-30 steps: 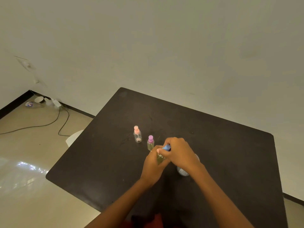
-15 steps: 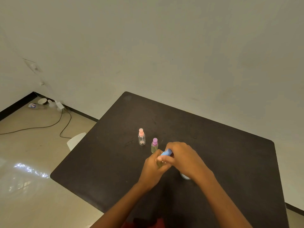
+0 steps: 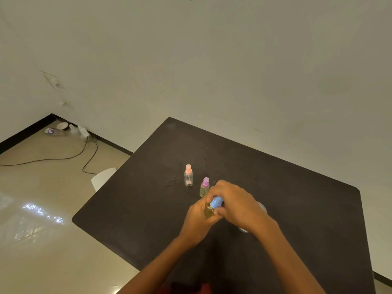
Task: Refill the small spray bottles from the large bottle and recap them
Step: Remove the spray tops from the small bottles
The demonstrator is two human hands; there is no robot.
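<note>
The left hand point(image 3: 198, 217) clasps the body of a small spray bottle point(image 3: 209, 211) above the counter point(image 3: 297, 198), steadying it so the right hand point(image 3: 235, 203), its grip pinching the blue cap point(image 3: 216, 202), can likely twist it. The pink-capped bottle point(image 3: 188, 176) and purple-capped bottle point(image 3: 204, 187) stand nearby, capped.

on the table point(image 3: 297, 198), two capped small bottles stand apart: one point(image 3: 188, 176) far left, the next point(image 3: 204, 187) nearer, to its right. before them, my left hand point(image 3: 198, 219) holds a third bottle point(image 3: 209, 211); my right hand point(image 3: 235, 203) grips its cap point(image 3: 216, 202).
</note>
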